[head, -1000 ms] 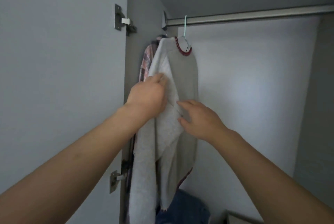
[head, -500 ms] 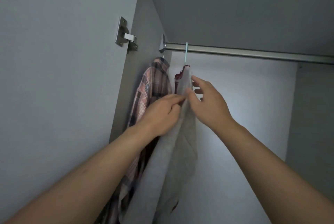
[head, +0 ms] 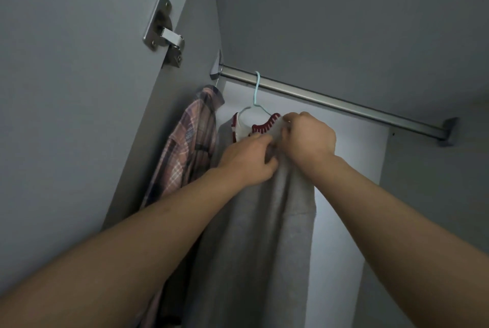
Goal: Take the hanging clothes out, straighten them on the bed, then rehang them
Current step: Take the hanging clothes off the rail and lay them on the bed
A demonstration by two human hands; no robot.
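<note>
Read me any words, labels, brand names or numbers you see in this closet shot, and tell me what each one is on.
None: no readable text shows anywhere.
Grey sweater: no tag or print visible.
Plaid shirt: pattern only.
Light blue hanger, rail and door hinge: no markings legible.

grey sweater (head: 264, 235), red-trimmed collar (head: 266, 126); pink plaid shirt (head: 188, 153)
</note>
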